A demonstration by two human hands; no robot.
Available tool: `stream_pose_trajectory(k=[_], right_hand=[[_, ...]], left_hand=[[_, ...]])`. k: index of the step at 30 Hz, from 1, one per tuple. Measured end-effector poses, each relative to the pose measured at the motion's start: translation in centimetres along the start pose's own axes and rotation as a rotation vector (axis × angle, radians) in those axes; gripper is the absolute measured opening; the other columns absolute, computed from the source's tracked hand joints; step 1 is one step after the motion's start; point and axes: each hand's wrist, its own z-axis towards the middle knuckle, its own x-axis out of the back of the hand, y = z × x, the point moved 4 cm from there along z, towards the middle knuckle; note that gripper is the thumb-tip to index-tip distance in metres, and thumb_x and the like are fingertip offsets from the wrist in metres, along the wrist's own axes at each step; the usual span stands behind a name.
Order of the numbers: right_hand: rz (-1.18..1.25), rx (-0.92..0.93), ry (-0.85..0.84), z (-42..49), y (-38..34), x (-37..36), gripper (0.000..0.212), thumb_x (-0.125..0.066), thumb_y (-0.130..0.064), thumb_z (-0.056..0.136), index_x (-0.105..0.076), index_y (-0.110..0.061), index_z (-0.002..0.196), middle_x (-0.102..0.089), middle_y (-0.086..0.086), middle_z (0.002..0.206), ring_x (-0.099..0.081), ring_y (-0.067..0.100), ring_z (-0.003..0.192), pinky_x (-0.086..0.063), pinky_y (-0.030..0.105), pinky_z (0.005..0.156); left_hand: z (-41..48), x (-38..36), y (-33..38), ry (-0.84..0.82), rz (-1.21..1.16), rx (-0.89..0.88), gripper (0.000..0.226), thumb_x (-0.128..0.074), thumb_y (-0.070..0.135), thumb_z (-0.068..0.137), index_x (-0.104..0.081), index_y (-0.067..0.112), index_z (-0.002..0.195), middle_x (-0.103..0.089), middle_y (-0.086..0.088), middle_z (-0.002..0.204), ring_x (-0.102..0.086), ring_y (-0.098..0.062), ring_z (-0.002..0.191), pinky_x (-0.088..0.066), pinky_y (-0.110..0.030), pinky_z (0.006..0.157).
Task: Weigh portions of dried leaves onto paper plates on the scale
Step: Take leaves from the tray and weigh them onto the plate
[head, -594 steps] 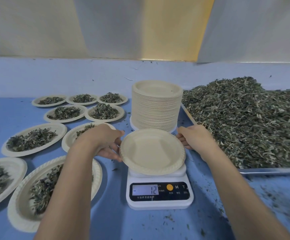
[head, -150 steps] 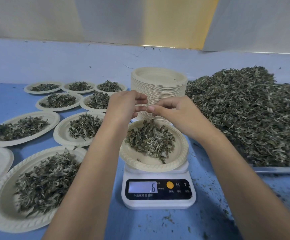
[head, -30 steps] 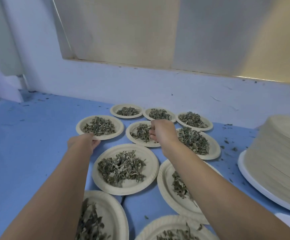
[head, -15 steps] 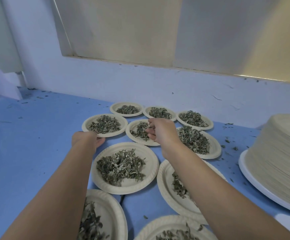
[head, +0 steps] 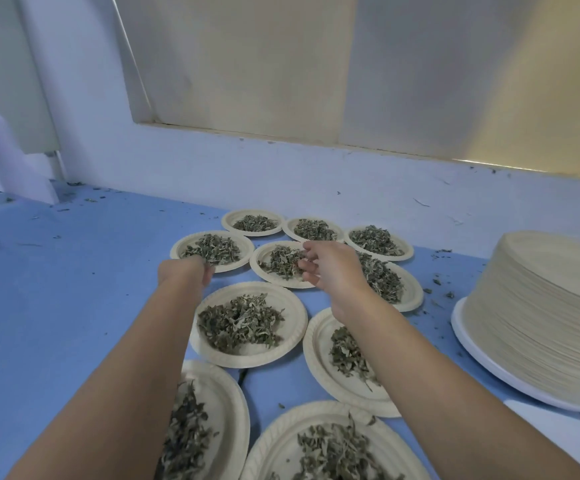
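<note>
Several paper plates of dried leaves lie in rows on the blue table [head: 74, 306]. The nearest full one in the middle is a plate [head: 292, 327] with a loose heap of leaves [head: 240, 323]. My left hand [head: 186, 271] hovers just past its far left rim, beside another filled plate [head: 181, 247], fingers curled loosely downward and holding nothing. My right hand [head: 330, 268] hangs over a further plate [head: 259, 263], fingers relaxed and apart, empty. The dried-leaf pile is out of view.
A tall stack of empty paper plates [head: 541, 306] stands at the right on a white dish. A white corner [head: 558, 434], perhaps the scale, shows at the lower right. The wall runs close behind the far plates. Leaf crumbs dot the table.
Over the last second the filled plate stayed where it lies. My right hand's fingers have loosened from a curl. My left hand has shifted slightly to the right.
</note>
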Motion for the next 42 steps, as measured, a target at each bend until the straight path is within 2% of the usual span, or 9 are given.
stream_pose_trajectory(k=[4,11,14,16,19,24,28,34,42], right_hand=[[0.053,0.034,-0.012,-2.1,-1.5,2.3,0.014,-0.049,-0.004,0.092,-0.062,-0.009,0.092,-0.059,0.001,0.079,-0.059,0.015,0.073,-0.049,0.023,0.062],[0.002,0.130,0.009,-6.1,-3.5,9.2,0.013,-0.047,-0.007,0.096,-0.060,-0.009,0.095,-0.066,0.006,0.087,-0.058,0.012,0.059,-0.049,0.020,0.056],[-0.185,0.270,0.096,-7.5,-4.9,13.3,0.017,-0.046,-0.004,0.092,-0.060,-0.014,0.090,-0.067,0.006,0.086,-0.059,0.012,0.061,-0.050,0.024,0.061],[-0.384,0.414,0.201,-8.5,-5.9,16.4,0.016,-0.050,-0.007,0.091,-0.062,-0.018,0.090,-0.069,0.003,0.090,-0.062,0.014,0.073,-0.050,0.025,0.072],[-0.666,0.618,0.333,-10.0,-6.9,20.4,0.017,-0.055,-0.013,0.093,-0.070,-0.017,0.099,-0.069,-0.005,0.094,-0.058,0.005,0.082,-0.040,0.005,0.068],[-1.039,0.787,0.446,-11.4,-7.5,23.4,0.023,-0.052,-0.017,0.095,-0.070,-0.018,0.109,-0.068,-0.003,0.100,-0.055,0.015,0.096,-0.037,0.024,0.072],[-1.276,0.725,0.452,-11.8,-7.7,24.6,0.028,-0.047,-0.021,0.098,-0.068,-0.017,0.117,-0.069,0.000,0.109,-0.048,0.021,0.114,-0.045,0.037,0.084],[-1.393,0.586,0.303,-11.8,-7.2,24.2,0.033,-0.038,-0.023,0.102,-0.064,-0.007,0.116,-0.067,0.011,0.113,-0.058,0.029,0.107,-0.047,0.042,0.087],[-1.445,0.615,0.343,-10.6,-7.1,23.9,0.029,-0.041,-0.002,0.095,-0.063,-0.003,0.114,-0.066,0.013,0.111,-0.056,0.029,0.104,-0.046,0.043,0.087]], left_hand=[[-5.0,-3.1,0.7,-0.181,0.017,-0.052,0.002,-0.054,0.002,0.094,-0.056,0.001,0.093,-0.058,-0.007,0.071,-0.056,-0.009,0.058,-0.043,-0.012,0.035],[-15.7,-9.3,-1.1,-0.458,0.048,-0.077,0.021,-0.048,0.007,0.095,-0.056,0.011,0.076,-0.060,0.001,0.065,-0.055,-0.003,0.044,-0.038,-0.011,0.041],[-20.6,-11.3,-2.7,-0.549,-0.013,-0.059,0.021,-0.048,0.008,0.094,-0.059,0.013,0.077,-0.062,0.003,0.067,-0.055,-0.005,0.048,-0.040,-0.015,0.053],[-23.4,-12.1,-4.0,-0.611,-0.090,-0.032,0.021,-0.047,0.008,0.094,-0.059,0.012,0.077,-0.062,0.003,0.066,-0.054,-0.006,0.049,-0.039,-0.016,0.054],[-26.9,-12.8,-5.9,-0.667,-0.176,0.008,0.020,-0.048,0.008,0.093,-0.060,0.013,0.077,-0.063,0.005,0.058,-0.053,-0.005,0.045,-0.038,-0.014,0.050],[-29.8,-12.7,-7.1,-0.653,-0.240,0.010,0.020,-0.048,0.009,0.093,-0.061,0.013,0.079,-0.063,0.005,0.061,-0.054,-0.003,0.043,-0.038,-0.015,0.052],[-30.6,-12.6,-6.7,-0.634,-0.243,-0.020,0.019,-0.048,0.009,0.093,-0.062,0.012,0.080,-0.064,0.005,0.060,-0.054,-0.004,0.044,-0.041,-0.013,0.049],[-31.4,-12.6,-6.5,-0.646,-0.232,-0.041,0.019,-0.049,0.008,0.091,-0.062,0.012,0.078,-0.064,0.006,0.057,-0.054,-0.005,0.046,-0.042,-0.014,0.050],[-31.4,-12.8,-7.0,-0.667,-0.211,-0.056,0.017,-0.049,0.010,0.091,-0.064,0.013,0.083,-0.067,0.007,0.060,-0.056,-0.003,0.047,-0.044,-0.012,0.047]])
